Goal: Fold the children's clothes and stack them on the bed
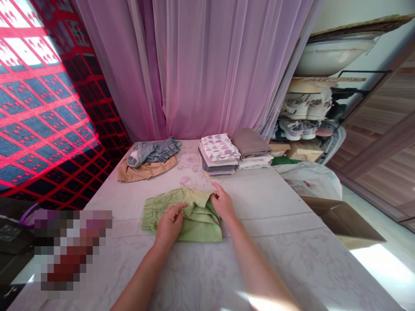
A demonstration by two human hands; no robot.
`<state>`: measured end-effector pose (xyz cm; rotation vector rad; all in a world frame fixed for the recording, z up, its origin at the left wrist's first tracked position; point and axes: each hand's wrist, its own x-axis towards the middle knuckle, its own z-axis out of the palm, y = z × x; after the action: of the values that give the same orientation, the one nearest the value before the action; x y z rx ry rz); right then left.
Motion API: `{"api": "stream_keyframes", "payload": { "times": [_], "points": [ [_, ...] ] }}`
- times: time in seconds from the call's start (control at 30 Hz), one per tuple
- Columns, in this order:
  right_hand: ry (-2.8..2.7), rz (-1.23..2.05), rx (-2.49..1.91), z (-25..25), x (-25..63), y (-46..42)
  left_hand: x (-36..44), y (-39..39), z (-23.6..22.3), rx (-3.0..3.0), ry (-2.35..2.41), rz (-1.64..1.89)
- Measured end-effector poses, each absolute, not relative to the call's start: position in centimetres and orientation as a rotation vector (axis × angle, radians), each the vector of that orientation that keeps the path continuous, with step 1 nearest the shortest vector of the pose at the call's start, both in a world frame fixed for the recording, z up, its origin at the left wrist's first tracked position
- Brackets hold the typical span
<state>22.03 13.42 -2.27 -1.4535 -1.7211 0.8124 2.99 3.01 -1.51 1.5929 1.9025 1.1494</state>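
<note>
left hand (170, 224) and right hand (223, 202) fingers rest on the green garment (197, 222).

The left hand (170, 225) and right hand (223, 201) rest on a partly folded green garment (201, 226) on the desk (259, 194), with stacked clothes (218, 153) just beyond it.

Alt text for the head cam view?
The left hand and right hand rest on a folded light green garment on a pale floral cloth. Beyond lie folded stacks, a pale denim garment and a tan garment, before a sheer purple curtain.
</note>
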Motion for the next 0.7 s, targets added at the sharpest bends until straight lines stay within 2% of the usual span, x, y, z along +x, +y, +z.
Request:
{"api": "stream_keyframes", "payload": {
  "times": [0.13, 0.33, 0.5, 0.7],
  "points": [
    [-1.784, 0.699, -1.386, -3.2, 22.6, 13.2, 3.1, 3.0, -0.8, 1.602, 2.021, 1.090],
    [-2.114, 0.444, -1.001, -2.4, 22.4, 11.6, 4.8, 2.6, 0.3, 1.684, 2.259, 0.839],
    [-2.212, 0.478, -0.999, -1.8, 22.0, 11.2, 5.3, 2.5, -0.1, 1.793, 2.315, 0.733],
    [-1.947, 0.626, -1.038, -2.4, 21.9, 12.3, 5.2, 2.6, 0.0, 1.845, 2.279, 0.711]
  ]
}}
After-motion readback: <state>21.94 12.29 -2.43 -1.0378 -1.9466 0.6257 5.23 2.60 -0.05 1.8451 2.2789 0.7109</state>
